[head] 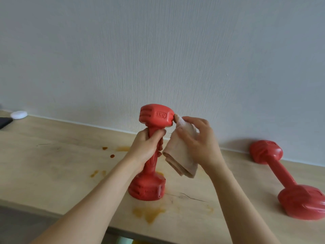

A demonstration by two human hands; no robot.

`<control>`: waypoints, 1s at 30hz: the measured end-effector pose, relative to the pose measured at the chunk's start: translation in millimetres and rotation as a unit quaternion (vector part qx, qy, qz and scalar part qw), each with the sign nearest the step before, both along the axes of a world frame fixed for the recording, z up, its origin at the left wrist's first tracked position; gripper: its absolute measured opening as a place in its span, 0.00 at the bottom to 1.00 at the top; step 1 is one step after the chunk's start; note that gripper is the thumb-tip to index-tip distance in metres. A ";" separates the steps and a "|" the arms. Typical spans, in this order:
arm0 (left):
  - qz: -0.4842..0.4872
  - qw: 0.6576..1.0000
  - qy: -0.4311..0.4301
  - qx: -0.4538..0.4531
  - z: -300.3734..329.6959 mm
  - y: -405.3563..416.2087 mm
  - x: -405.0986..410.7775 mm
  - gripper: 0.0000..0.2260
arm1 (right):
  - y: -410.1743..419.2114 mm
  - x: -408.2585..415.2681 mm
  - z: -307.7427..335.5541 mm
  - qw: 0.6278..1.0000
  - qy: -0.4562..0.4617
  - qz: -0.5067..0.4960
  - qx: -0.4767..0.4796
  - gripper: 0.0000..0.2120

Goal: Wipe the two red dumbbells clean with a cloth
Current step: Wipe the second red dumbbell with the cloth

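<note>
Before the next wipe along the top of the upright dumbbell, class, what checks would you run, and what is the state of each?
1. Left hand grips the handle of the upright dumbbell: ok.
2. Its lower end stands on the table: ok.
3. Right hand holds the folded cloth: ok.
4. Cloth touches the top end marked 1KG: ok, at its right edge.
5. Table under the dumbbell is clean: not ok, brown stains lie around its base.
6. Second dumbbell lies out of the way at the right: ok.
7. Whether the top end is already clean: cannot tell.
</note>
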State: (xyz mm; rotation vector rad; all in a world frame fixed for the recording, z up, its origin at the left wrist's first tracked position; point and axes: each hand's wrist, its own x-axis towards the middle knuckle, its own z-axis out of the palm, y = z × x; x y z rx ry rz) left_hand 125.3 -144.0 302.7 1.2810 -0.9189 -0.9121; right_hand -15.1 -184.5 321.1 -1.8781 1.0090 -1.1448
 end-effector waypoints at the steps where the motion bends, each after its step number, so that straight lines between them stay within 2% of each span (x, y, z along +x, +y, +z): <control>1: 0.009 1.000 -0.013 -0.010 -1.2 -0.8 -1.4 0.09 | 1.0 2.6 -1.0 0.996 0.057 -0.026 -0.066 0.12; 3: 0.025 0.998 -0.060 -0.023 -3.2 -2.9 -4.0 0.10 | 4.9 8.1 -1.0 0.974 0.115 -0.079 -0.177 0.10; 6: 0.055 0.989 -0.134 -0.032 -4.6 -6.4 -4.9 0.11 | 11.0 13.9 2.9 0.904 0.184 -0.167 -0.349 0.06; 10: 0.060 0.982 -0.174 -0.045 -4.8 -6.9 -6.4 0.10 | 14.4 19.5 4.3 0.857 0.223 -0.237 -0.401 0.13; 13: 0.056 0.978 -0.198 -0.043 -6.4 -6.3 -10.0 0.09 | 4.8 16.4 -2.1 0.874 0.216 -0.243 -0.362 0.15; 17: 0.037 0.977 -0.206 -0.046 -5.2 -3.8 -13.7 0.11 | -6.2 10.1 -8.0 0.907 0.198 -0.215 -0.305 0.10; 22: 0.073 0.981 -0.178 -0.031 -2.1 -4.8 -11.0 0.10 | 16.1 17.8 2.2 0.881 0.194 -0.195 -0.385 0.13; 24: 0.069 0.982 -0.176 -0.030 -3.2 -3.9 -12.7 0.10 | 13.5 17.4 0.0 0.887 0.196 -0.197 -0.369 0.12; 28: 0.054 0.984 -0.166 -0.034 -4.8 -3.0 -17.1 0.11 | -0.4 13.5 -9.4 0.923 0.190 -0.191 -0.275 0.13; 30: 0.061 0.986 -0.151 -0.027 -3.8 -4.2 -16.2 0.11 | 0.9 17.8 -10.1 0.923 0.194 -0.184 -0.278 0.14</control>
